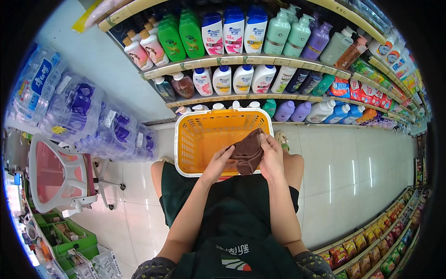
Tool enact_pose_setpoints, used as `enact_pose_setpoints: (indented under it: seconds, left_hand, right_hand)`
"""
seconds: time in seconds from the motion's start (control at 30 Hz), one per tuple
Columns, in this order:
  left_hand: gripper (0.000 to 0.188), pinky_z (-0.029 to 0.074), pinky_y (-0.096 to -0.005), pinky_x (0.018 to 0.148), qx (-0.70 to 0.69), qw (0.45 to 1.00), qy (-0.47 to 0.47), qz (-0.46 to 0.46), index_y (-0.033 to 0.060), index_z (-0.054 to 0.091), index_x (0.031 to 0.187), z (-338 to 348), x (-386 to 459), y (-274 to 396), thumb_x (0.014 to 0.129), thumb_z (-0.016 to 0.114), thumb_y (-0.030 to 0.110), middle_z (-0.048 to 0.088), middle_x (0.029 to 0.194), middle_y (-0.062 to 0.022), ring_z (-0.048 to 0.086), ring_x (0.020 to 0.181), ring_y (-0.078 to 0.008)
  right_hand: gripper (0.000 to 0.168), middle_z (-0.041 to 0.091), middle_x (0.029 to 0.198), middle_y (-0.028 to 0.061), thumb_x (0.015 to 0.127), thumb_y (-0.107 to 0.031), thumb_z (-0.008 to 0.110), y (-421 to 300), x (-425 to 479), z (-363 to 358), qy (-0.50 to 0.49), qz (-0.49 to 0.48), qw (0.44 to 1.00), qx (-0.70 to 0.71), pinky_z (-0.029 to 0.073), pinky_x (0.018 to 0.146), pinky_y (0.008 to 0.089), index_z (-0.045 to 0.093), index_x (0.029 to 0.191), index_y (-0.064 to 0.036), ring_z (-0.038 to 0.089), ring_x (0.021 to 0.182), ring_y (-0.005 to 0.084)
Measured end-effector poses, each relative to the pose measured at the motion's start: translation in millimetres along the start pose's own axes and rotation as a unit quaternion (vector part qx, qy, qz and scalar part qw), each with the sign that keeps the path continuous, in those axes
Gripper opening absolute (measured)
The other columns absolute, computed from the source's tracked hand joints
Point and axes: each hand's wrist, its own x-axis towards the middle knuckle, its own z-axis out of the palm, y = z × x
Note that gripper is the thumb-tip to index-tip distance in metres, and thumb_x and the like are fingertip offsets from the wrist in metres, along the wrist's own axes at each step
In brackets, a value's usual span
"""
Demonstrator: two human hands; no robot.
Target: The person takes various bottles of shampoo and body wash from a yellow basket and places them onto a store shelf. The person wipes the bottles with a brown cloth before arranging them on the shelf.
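A brown cloth [248,150] is stretched between my two hands over the near right part of an orange plastic basket [195,171] with a white rim. My left hand [216,164] pinches the cloth's left edge between thumb and fingers. At the cloth's upper right, my right hand [271,155] grips it. A fold of the cloth hangs down near the basket's near rim. The basket stands in front of my lap, between my knees, and its visible inside shows only orange slotted walls and floor.
Shelves [244,60] of shampoo and detergent bottles rise just beyond the basket. Shrink-wrapped bottle packs [120,127] are stacked at left, near a mesh-backed swivel chair [59,172]. Snack racks [362,240] run along the lower right. Glossy tiles [331,164] cover the floor.
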Motion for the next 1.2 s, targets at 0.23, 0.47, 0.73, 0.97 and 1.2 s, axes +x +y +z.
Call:
enact_pose_setpoints:
  seconds: [0.23, 0.47, 0.73, 0.97, 1.2]
  left_hand:
    - [0.057, 0.031, -0.0355, 0.108, 0.091, 0.986, -0.109, 0.089, -0.0058, 0.037, 0.137, -7.6, -25.5, 12.5, 0.096, 0.055, 0.029, 0.049, 0.135, -0.0128, 0.044, 0.126, -0.019]
    - [0.04, 0.041, -0.0312, 0.1, 0.065, 0.997, -0.037, 0.033, -0.0007, 0.051, 0.129, -23.2, -29.6, 21.3, 0.097, 0.054, 0.023, 0.058, 0.123, -0.0086, 0.054, 0.112, -0.0156]
    - [0.044, 0.042, -0.0271, 0.097, 0.068, 0.991, 0.029, 0.109, -0.0004, 0.041, 0.137, 15.1, -37.1, 57.1, 0.101, 0.047, 0.024, 0.055, 0.125, -0.0093, 0.053, 0.112, -0.0132]
    - [0.038, 0.046, -0.0282, 0.093, -0.053, 0.993, 0.062, 0.085, -0.0009, 0.046, 0.131, 2.7, -27.9, 49.7, 0.1, 0.048, 0.022, 0.056, 0.123, -0.0095, 0.055, 0.108, -0.0154]
    - [0.032, 0.048, -0.0281, 0.09, -0.057, 0.982, 0.17, 0.05, -0.0035, 0.05, 0.124, 8.3, -27.6, 45.8, 0.099, 0.049, 0.017, 0.059, 0.117, -0.0113, 0.058, 0.104, -0.0162]
  right_hand:
    - [0.028, 0.059, 0.119, 0.0119, 0.099, -0.012, 0.044, 20.1, 15.2, -24.4, 0.022, 0.123, 0.981, 0.151, 0.052, 0.089, 0.0341, 0.05, 0.124, 0.001, 0.059, 0.108, 0.0211]
    - [0.032, 0.058, 0.123, 0.0105, 0.1, -0.016, 0.044, 31.9, 22.9, -35.4, 0.044, 0.125, 0.977, 0.166, 0.047, 0.098, 0.0392, 0.048, 0.129, -0.002, 0.057, 0.113, 0.023]
    - [0.039, 0.061, 0.1, -0.0022, 0.091, -0.052, 0.056, 44.4, 18.8, -28.0, -0.053, 0.198, 0.976, 0.08, 0.04, 0.077, 0.0289, 0.056, 0.11, -0.018, 0.055, 0.085, 0.013]
    - [0.045, 0.062, 0.114, 0.001, 0.091, -0.042, 0.061, 40.4, -8.9, 5.9, -0.083, 0.202, 0.972, 0.089, 0.041, 0.096, 0.035, 0.054, 0.123, -0.011, 0.053, 0.113, 0.0158]
    - [0.045, 0.062, 0.113, 0.0142, 0.084, -0.015, 0.071, 30.7, -2.4, -5.9, -0.083, 0.205, 0.974, 0.047, 0.054, 0.083, 0.0345, 0.052, 0.121, 0.004, 0.065, 0.096, 0.0217]
